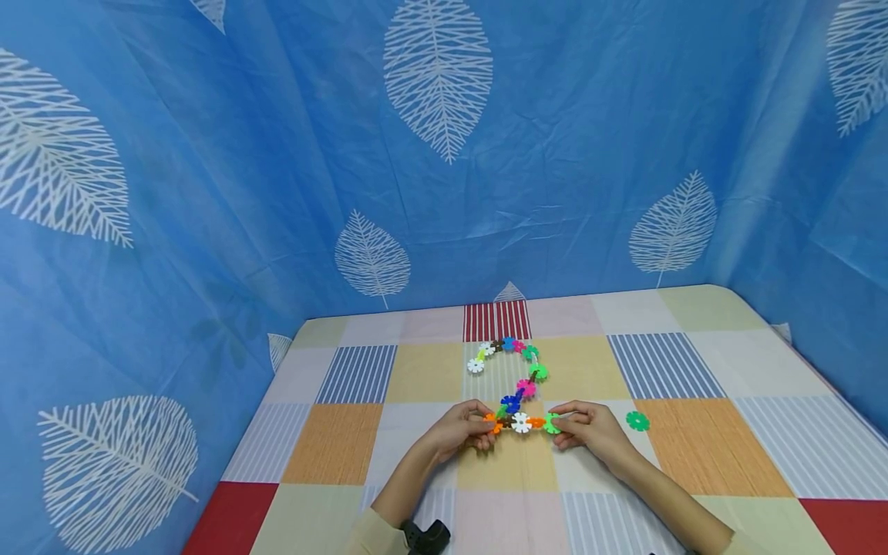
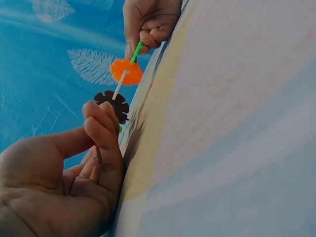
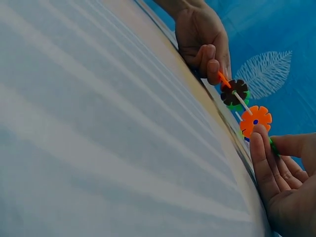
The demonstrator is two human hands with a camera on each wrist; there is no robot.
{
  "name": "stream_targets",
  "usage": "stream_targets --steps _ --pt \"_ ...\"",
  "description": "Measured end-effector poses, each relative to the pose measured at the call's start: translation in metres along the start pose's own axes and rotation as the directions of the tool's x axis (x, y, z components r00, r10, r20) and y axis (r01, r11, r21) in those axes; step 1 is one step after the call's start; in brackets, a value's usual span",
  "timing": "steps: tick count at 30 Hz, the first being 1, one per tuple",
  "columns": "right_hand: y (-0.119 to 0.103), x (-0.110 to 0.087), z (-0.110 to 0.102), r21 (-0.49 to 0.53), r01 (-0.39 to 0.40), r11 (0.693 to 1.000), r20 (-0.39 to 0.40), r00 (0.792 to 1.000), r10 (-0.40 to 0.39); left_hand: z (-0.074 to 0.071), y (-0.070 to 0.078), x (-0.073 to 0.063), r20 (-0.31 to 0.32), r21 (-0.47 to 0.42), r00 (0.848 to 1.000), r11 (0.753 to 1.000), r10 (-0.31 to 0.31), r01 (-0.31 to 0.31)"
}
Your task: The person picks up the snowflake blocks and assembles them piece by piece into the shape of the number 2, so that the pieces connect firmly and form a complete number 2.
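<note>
Notched plastic snowflake discs in many colours are slotted into one chain, curved like a figure 2 on the table. At the left end of its bottom row, my left hand [image 1: 459,426] pinches an orange disc [image 1: 492,423]. My right hand [image 1: 591,433] holds the bright green disc [image 1: 551,423] at the right end between thumb and fingers. Between the hands sit a dark brown disc [image 2: 112,102], a white disc [image 1: 521,422] and another orange disc [image 3: 255,121]. Farther back the chain climbs through a blue disc [image 1: 511,404] and a pink disc [image 1: 526,388], ending at a white disc [image 1: 475,365].
A single loose green disc [image 1: 637,421] lies to the right of my right hand. The table wears a patchwork-patterned cloth [image 1: 714,447]. Blue curtains [image 1: 555,154] with white leaf prints hang behind it and along both sides.
</note>
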State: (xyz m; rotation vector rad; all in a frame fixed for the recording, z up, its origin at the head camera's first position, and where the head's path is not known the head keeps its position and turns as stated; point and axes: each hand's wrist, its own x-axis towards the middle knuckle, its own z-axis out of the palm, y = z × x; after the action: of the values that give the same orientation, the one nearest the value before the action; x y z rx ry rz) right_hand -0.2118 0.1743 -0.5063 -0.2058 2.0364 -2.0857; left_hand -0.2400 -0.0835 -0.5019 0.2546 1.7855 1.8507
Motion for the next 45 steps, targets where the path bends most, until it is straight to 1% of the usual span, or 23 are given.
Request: stream_targets --steps 5,11,14,16,18,20,21,22,24,26,28,30,32,36,37,40,43,44,45 --pt "-0.001 0.002 0.000 0.007 0.001 1.000 0.013 1.000 -0.001 0.001 0.001 0.001 -0.009 0.034 1.000 0.999 0.010 -0.010" --pt "-0.003 0.004 0.001 -0.048 0.024 0.999 0.033 0.999 -0.022 0.003 0.003 0.003 -0.025 0.080 1.000 0.997 0.015 -0.013" --pt "-0.003 0.004 0.002 -0.064 0.015 0.998 0.033 0.999 -0.013 0.003 0.004 0.003 -0.029 0.081 1.000 0.997 0.008 -0.006" --pt "-0.003 0.004 0.002 -0.073 0.015 0.997 0.048 0.999 -0.011 0.003 0.003 0.003 -0.036 0.081 0.999 0.997 0.002 0.001" --pt "-0.002 0.004 0.001 -0.103 0.029 0.994 0.071 0.997 -0.021 0.002 0.002 0.003 -0.044 0.081 0.999 0.997 -0.005 0.008" --pt "-0.001 0.003 -0.001 -0.171 0.061 0.983 0.086 0.995 -0.047 0.002 0.001 0.003 -0.047 0.081 0.999 0.997 -0.013 0.017" --pt "-0.001 0.003 -0.002 -0.218 0.088 0.972 0.084 0.994 -0.071 0.002 0.000 0.003 -0.047 0.080 0.999 0.997 -0.014 0.017" --pt "0.000 0.002 -0.005 -0.276 0.117 0.954 0.075 0.992 -0.100 0.002 0.000 0.003 -0.047 0.078 0.999 0.997 -0.016 0.019" --pt "0.002 0.001 -0.014 -0.388 0.176 0.905 0.034 0.984 -0.177 0.002 -0.001 0.002 -0.045 0.075 0.999 0.997 -0.017 0.020" --pt "0.003 -0.001 -0.026 -0.487 0.223 0.845 -0.016 0.965 -0.263 0.003 -0.001 0.002 -0.046 0.072 0.999 0.997 -0.018 0.021" --pt "0.004 -0.005 -0.042 -0.559 0.246 0.792 -0.059 0.941 -0.334 0.004 -0.001 0.002 -0.050 0.073 0.999 0.997 -0.017 0.020" --pt "0.004 -0.010 -0.060 -0.606 0.248 0.756 -0.092 0.922 -0.376 0.004 -0.001 0.002 -0.053 0.073 0.998 0.997 -0.016 0.020" --pt "0.003 -0.015 -0.077 -0.646 0.226 0.729 -0.119 0.914 -0.388 0.004 -0.001 0.003 -0.056 0.073 0.998 0.997 -0.017 0.021" --pt "0.002 -0.026 -0.106 -0.693 0.176 0.699 -0.147 0.915 -0.376 0.003 -0.003 0.003 -0.058 0.064 0.998 0.998 -0.022 0.025" --pt "0.002 -0.029 -0.112 -0.705 0.174 0.688 -0.140 0.917 -0.374 0.003 -0.003 0.003 -0.058 0.064 0.998 0.998 -0.022 0.025" --pt "0.003 -0.034 -0.123 -0.753 0.187 0.631 -0.085 0.923 -0.375 0.002 -0.005 0.003 -0.057 0.055 0.998 0.998 -0.018 0.021" --pt "0.004 -0.035 -0.128 -0.789 0.216 0.575 -0.017 0.928 -0.372 0.002 -0.005 0.003 -0.061 0.054 0.998 0.998 -0.014 0.017" --pt "0.004 -0.034 -0.128 -0.798 0.221 0.560 -0.005 0.928 -0.372 0.002 -0.005 0.003 -0.063 0.054 0.998 0.998 -0.014 0.018" --pt "0.004 -0.033 -0.127 -0.802 0.222 0.554 0.003 0.930 -0.368 0.002 -0.005 0.003 -0.065 0.053 0.998 0.998 -0.016 0.019"
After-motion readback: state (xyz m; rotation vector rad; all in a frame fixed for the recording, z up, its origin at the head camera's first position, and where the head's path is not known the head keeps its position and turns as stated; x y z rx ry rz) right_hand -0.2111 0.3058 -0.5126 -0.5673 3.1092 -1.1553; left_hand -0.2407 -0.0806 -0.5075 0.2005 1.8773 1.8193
